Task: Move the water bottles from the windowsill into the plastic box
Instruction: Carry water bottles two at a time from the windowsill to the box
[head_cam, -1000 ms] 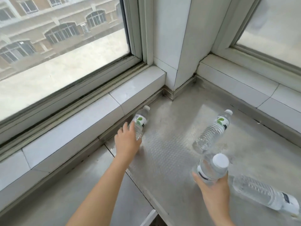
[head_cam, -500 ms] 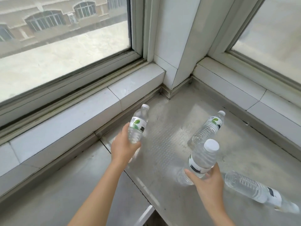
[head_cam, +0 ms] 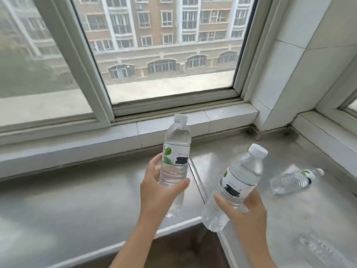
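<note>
**Ana:** Water bottles — where are they, from the head camera?

**Ben:** Two are held up over the windowsill [head_cam: 77, 200], a grey, dull-shining ledge along a big window [head_cam: 164, 55]. A third bottle [head_cam: 293, 180] lies on its side on the ledge to the right, well apart from both hands. At the lower right there is a ribbed clear shape, too blurred to name.

**Ana:** And the fingers?

**Ben:** The left hand [head_cam: 160, 194] curls around the left bottle [head_cam: 176, 157], thumb across the front below the label, fingers behind; that bottle stands nearly upright. The right hand [head_cam: 245, 213] wraps the right bottle [head_cam: 239, 182] at its lower half, with the cap tilted to the right.

**Ana:** Materials?

**Ben:** Clear ribbed plastic, white caps, white labels with a green leaf. White tiles edge the ledge.
</note>
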`<action>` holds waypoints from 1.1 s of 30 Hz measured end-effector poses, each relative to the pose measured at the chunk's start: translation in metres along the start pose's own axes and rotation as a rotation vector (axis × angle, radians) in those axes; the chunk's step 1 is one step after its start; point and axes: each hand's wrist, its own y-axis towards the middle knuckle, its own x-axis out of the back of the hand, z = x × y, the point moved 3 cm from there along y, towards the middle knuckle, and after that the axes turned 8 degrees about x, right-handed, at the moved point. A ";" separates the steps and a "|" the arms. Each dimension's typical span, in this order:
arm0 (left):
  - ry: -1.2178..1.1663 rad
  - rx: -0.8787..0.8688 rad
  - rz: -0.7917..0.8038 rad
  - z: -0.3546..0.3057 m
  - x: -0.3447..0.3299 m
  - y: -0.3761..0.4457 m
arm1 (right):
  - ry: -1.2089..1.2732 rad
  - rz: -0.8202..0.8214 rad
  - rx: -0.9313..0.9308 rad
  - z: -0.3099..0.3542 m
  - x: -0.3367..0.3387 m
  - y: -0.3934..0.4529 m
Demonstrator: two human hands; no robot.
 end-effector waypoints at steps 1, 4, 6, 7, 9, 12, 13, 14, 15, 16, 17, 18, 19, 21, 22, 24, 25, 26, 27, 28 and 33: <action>-0.019 -0.002 -0.043 -0.002 0.015 -0.014 | 0.014 0.039 0.021 0.011 -0.006 -0.010; -0.082 0.009 -0.158 -0.006 0.064 -0.052 | 0.059 0.166 0.072 0.037 -0.027 -0.041; -0.118 0.003 -0.224 -0.007 0.099 -0.078 | 0.108 0.253 0.077 0.054 -0.043 -0.060; -0.133 0.001 -0.256 -0.006 0.117 -0.091 | 0.130 0.304 0.076 0.063 -0.053 -0.069; -0.164 0.002 -0.319 -0.002 0.152 -0.118 | 0.171 0.417 0.077 0.082 -0.074 -0.090; -0.214 -0.007 -0.418 0.007 0.208 -0.156 | 0.225 0.590 0.126 0.113 -0.112 -0.127; -0.227 -0.008 -0.463 0.011 0.228 -0.170 | 0.246 0.647 0.142 0.123 -0.127 -0.143; -0.243 -0.009 -0.512 0.014 0.249 -0.184 | 0.263 0.707 0.159 0.132 -0.143 -0.160; -0.263 -0.008 -0.563 0.018 0.270 -0.198 | 0.283 0.766 0.172 0.142 -0.160 -0.179; -0.276 -0.008 -0.612 0.022 0.292 -0.213 | 0.306 0.825 0.183 0.150 -0.177 -0.199; -0.279 -0.014 -0.662 0.027 0.315 -0.230 | 0.333 0.886 0.194 0.158 -0.195 -0.221; -0.274 -0.023 -0.714 0.032 0.337 -0.247 | 0.354 0.952 0.207 0.166 -0.214 -0.246; -0.263 -0.030 -0.771 0.038 0.361 -0.266 | 0.368 1.018 0.216 0.174 -0.232 -0.272; -0.260 -0.040 -0.880 0.050 0.410 -0.307 | 0.401 1.153 0.227 0.193 -0.266 -0.328; -0.266 -0.040 -0.924 0.056 0.433 -0.329 | 0.412 1.223 0.237 0.201 -0.282 -0.357; -0.269 -0.042 -1.011 0.068 0.475 -0.375 | 0.419 1.367 0.263 0.218 -0.310 -0.416; -0.264 -0.042 -1.067 0.074 0.493 -0.399 | 0.419 1.440 0.272 0.224 -0.322 -0.445; -0.263 -0.038 -1.126 0.080 0.511 -0.422 | 0.412 1.506 0.280 0.230 -0.333 -0.473; -0.269 -0.032 -1.180 0.086 0.527 -0.445 | 0.403 1.564 0.287 0.236 -0.342 -0.501; -0.280 -0.028 -1.236 0.092 0.542 -0.467 | 0.398 1.622 0.298 0.242 -0.352 -0.528; -0.265 -0.037 -1.512 0.113 0.600 -0.558 | 0.392 1.925 0.370 0.270 -0.391 -0.652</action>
